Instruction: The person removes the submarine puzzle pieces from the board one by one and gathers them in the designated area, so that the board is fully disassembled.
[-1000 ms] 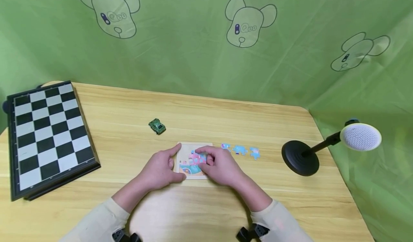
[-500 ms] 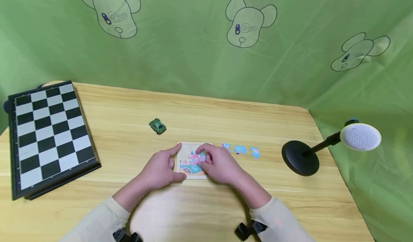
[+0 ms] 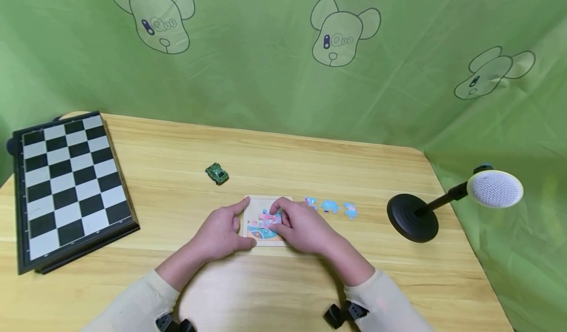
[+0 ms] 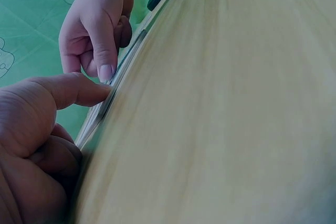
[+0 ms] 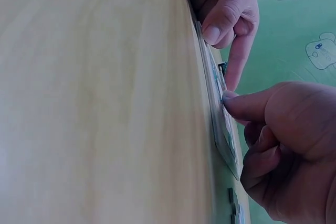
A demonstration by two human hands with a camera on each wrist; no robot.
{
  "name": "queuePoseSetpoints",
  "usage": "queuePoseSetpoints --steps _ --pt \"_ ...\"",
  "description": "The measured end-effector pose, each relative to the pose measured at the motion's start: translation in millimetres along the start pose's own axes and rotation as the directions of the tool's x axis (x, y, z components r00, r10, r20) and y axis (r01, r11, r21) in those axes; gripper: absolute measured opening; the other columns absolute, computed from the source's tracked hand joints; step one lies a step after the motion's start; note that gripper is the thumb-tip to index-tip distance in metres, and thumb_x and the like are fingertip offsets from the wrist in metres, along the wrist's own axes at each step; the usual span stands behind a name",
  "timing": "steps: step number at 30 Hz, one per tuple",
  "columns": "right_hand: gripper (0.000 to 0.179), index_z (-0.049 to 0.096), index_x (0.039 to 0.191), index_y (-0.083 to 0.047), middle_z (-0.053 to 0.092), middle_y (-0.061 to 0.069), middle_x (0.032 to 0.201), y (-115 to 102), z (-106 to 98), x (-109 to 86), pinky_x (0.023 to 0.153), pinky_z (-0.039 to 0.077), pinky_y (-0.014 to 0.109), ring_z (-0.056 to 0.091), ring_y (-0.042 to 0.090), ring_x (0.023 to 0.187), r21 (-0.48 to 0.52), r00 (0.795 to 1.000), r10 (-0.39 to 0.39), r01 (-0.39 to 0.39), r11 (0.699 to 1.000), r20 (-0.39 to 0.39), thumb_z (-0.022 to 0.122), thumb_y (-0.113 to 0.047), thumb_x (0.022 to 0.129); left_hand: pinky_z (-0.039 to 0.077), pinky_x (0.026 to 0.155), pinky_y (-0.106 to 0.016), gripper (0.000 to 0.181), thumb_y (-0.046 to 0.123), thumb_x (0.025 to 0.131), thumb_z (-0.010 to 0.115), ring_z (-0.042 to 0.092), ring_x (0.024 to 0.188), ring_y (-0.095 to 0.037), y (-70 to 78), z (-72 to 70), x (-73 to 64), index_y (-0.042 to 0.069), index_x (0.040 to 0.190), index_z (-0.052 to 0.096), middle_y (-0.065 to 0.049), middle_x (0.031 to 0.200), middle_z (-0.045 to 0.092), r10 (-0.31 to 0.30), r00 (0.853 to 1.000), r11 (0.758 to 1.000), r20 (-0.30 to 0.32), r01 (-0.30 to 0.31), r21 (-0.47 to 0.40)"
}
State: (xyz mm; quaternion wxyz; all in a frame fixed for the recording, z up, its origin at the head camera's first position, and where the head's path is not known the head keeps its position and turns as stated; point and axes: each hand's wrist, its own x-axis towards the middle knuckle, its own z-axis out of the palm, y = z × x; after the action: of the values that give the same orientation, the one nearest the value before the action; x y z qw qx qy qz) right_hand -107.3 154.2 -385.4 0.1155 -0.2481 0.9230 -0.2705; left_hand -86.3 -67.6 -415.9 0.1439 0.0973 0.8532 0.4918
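Note:
A small wooden jigsaw board [image 3: 261, 201] lies flat in the middle of the table, with pink and blue pieces in its lower part. My left hand [image 3: 220, 231] holds it along the left side, forefinger at the far corner and thumb at the near one. Over the board's right side, my right hand [image 3: 305, 226] pinches a blue puzzle piece [image 3: 278, 218] between thumb and forefinger, mostly covered by the fingers. From the right wrist, the board [image 5: 216, 116] shows edge-on, with the right thumb tip touching down on its picture. Three loose puzzle pieces [image 3: 330, 206] lie in a row to the right.
Behind the board sits a small green toy car [image 3: 217, 173]. A chessboard [image 3: 75, 184] occupies the table's left end. On the right stands a round-headed lamp-like object [image 3: 493, 188] on a black base [image 3: 413, 218]. Green cloth [image 3: 266, 76] hangs behind the table.
The right fingers have shifted very slightly over the board, still pinching at the same spot. My left hand stays in place, and the loose pieces lie as before.

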Motion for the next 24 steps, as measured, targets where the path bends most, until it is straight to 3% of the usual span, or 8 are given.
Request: queuePoseSetpoints --steps 7,17,24 --pt "0.019 0.064 0.107 -0.015 0.042 -0.007 0.059 3.5 -9.8 -14.9 0.053 0.035 0.027 0.034 0.005 0.050 0.040 0.999 -0.014 0.016 0.999 -0.047 0.073 -0.025 0.094 0.026 0.045 -0.027 0.100 0.016 0.068 0.090 0.026 0.044 -0.010 1.2 0.3 -0.4 0.003 0.153 0.038 0.005 0.051 0.032 -0.009 1.000 1.000 0.006 0.009 0.014" --pt "0.020 0.064 0.108 -0.016 0.041 -0.007 0.060 22.1 -23.0 -40.1 0.060 0.042 0.028 0.033 0.004 0.053 0.084 0.989 -0.024 0.037 0.996 -0.144 0.075 -0.022 0.092 0.027 0.046 -0.027 0.102 0.014 0.068 0.090 0.023 0.045 -0.010 0.9 1.5 -0.7 0.002 0.153 0.036 0.005 0.051 0.030 -0.018 1.000 1.000 0.006 0.018 -0.006" --pt "0.022 0.063 0.110 -0.016 0.040 -0.008 0.062 34.8 -34.8 -59.4 0.058 0.039 0.028 0.034 0.005 0.055 0.091 0.982 -0.016 0.034 0.995 -0.189 0.076 -0.021 0.092 0.027 0.046 -0.027 0.101 0.013 0.068 0.090 0.023 0.045 -0.010 1.7 2.3 -0.9 0.003 0.153 0.037 0.006 0.051 0.029 -0.020 1.000 1.000 0.004 0.020 -0.003"
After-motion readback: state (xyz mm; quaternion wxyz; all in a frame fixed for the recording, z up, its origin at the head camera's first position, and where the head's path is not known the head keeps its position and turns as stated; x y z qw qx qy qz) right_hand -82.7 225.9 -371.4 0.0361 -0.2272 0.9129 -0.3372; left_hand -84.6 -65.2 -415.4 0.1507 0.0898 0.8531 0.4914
